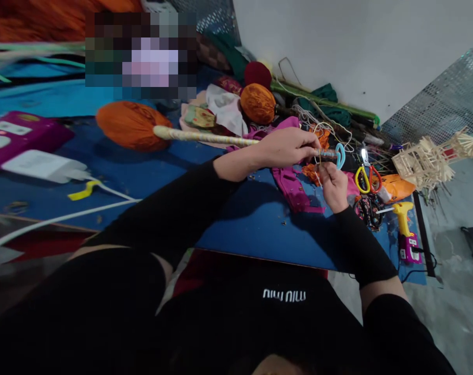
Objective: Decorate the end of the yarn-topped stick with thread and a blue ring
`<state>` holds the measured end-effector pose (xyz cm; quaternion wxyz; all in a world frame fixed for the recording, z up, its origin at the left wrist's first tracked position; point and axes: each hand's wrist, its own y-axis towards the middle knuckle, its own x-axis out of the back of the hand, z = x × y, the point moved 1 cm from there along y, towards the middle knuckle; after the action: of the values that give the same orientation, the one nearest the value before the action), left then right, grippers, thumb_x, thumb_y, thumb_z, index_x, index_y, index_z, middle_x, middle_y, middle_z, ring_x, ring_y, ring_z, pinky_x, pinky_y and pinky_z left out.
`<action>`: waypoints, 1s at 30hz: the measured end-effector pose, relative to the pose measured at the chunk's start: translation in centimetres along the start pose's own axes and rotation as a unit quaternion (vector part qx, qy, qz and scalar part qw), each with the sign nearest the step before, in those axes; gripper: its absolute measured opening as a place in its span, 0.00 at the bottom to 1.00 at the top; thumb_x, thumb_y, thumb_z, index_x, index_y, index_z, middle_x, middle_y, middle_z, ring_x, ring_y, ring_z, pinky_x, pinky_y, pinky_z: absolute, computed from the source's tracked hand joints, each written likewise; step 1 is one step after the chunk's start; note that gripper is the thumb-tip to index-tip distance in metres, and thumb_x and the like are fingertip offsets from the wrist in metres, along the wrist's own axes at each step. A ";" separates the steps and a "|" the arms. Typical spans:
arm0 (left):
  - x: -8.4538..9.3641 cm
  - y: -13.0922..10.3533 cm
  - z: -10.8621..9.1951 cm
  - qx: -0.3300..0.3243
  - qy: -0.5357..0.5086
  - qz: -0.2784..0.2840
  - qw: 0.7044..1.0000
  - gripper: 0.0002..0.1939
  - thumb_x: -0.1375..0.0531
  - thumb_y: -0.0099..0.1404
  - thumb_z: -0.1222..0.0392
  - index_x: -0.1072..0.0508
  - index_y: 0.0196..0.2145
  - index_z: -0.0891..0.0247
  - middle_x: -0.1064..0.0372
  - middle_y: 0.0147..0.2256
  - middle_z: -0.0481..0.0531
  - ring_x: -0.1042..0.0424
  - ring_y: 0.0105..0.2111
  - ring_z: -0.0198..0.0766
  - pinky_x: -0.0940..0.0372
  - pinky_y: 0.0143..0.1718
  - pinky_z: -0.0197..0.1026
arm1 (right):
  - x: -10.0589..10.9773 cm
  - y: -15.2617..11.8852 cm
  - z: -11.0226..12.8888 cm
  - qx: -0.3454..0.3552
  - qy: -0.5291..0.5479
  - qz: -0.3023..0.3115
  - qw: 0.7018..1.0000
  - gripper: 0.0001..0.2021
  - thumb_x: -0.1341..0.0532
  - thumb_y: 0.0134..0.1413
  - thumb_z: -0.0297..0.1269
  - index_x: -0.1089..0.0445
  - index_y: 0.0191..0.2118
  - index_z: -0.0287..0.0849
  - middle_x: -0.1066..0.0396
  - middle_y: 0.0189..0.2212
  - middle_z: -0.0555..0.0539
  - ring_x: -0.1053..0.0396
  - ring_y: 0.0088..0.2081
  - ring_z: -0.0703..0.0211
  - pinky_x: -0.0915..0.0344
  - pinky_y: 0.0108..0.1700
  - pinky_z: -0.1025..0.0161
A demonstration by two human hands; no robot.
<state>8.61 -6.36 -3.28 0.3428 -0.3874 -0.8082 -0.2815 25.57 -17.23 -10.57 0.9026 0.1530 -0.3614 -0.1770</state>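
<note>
My left hand (pixel 286 146) is closed around a stick (pixel 208 136) wrapped in a cream and gold spiral band. The far left end of this stick carries a large orange cloth-covered head (pixel 130 125), like a mallet. A light blue loop (pixel 340 156) hangs at the other end, past my left fingers. Just below that end, my right hand (pixel 335 183) is closed in a pinch; what lies between its fingertips is too small to make out. Magenta cloth (pixel 293 192) and orange scraps lie on the table beneath my hands.
Scissors (pixel 367 174) with yellow and red handles and a yellow glue gun (pixel 404 216) lie to the right on the blue table (pixel 240 219). Another orange-headed mallet (pixel 258 103) is behind. A white charger (pixel 45 165) and its cable occupy the left. Another person sits beyond.
</note>
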 end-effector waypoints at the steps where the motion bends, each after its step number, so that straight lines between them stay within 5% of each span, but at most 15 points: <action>1: -0.1 0.0 0.0 -0.004 -0.012 0.009 1.000 0.17 0.46 0.69 0.55 0.21 0.45 0.65 0.24 0.33 0.51 0.30 0.31 0.37 0.41 0.38 0.39 | -0.1 0.4 -0.8 -0.019 0.064 0.002 0.998 0.18 0.45 0.63 0.51 0.26 0.35 0.42 0.23 0.34 0.44 0.27 0.37 0.56 0.32 0.43 0.59; 4: -0.7 -0.1 -0.1 0.008 -0.015 0.024 1.000 0.17 0.42 0.67 0.52 0.20 0.44 0.65 0.25 0.31 0.50 0.32 0.29 0.34 0.45 0.33 0.37 | 0.5 1.6 -2.2 -0.065 0.163 0.017 0.984 0.17 0.38 0.54 0.54 0.26 0.30 0.43 0.25 0.29 0.48 0.29 0.34 0.58 0.31 0.43 0.59; 15: -4.2 -0.6 -0.2 -0.024 0.059 0.094 0.994 0.18 0.43 0.70 0.52 0.18 0.47 0.62 0.18 0.38 0.51 0.24 0.35 0.37 0.44 0.33 0.36 | 3.2 3.1 -1.5 -0.138 0.195 0.119 0.964 0.19 0.30 0.43 0.53 0.28 0.22 0.41 0.34 0.19 0.54 0.43 0.24 0.68 0.45 0.28 0.65; 23: -6.1 -0.6 0.5 -0.044 0.085 0.146 0.985 0.18 0.43 0.71 0.51 0.18 0.46 0.61 0.19 0.37 0.51 0.26 0.33 0.36 0.44 0.33 0.36 | 2.5 2.4 -0.7 0.004 -0.034 0.090 0.995 0.16 0.36 0.56 0.39 0.36 0.20 0.43 0.39 0.21 0.54 0.41 0.28 0.65 0.47 0.33 0.63; 30: -5.5 -0.4 -0.5 0.006 0.133 0.097 0.986 0.19 0.48 0.70 0.55 0.19 0.49 0.56 0.18 0.39 0.50 0.24 0.35 0.40 0.46 0.32 0.38 | 3.8 1.2 3.3 0.073 -0.299 0.088 0.947 0.13 0.43 0.66 0.37 0.27 0.31 0.41 0.28 0.32 0.47 0.36 0.32 0.62 0.51 0.33 0.62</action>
<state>11.03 -9.27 -7.31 0.4754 -0.4208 -0.7156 -0.2914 26.04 -18.29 -5.60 0.7515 0.1264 -0.6386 -0.1070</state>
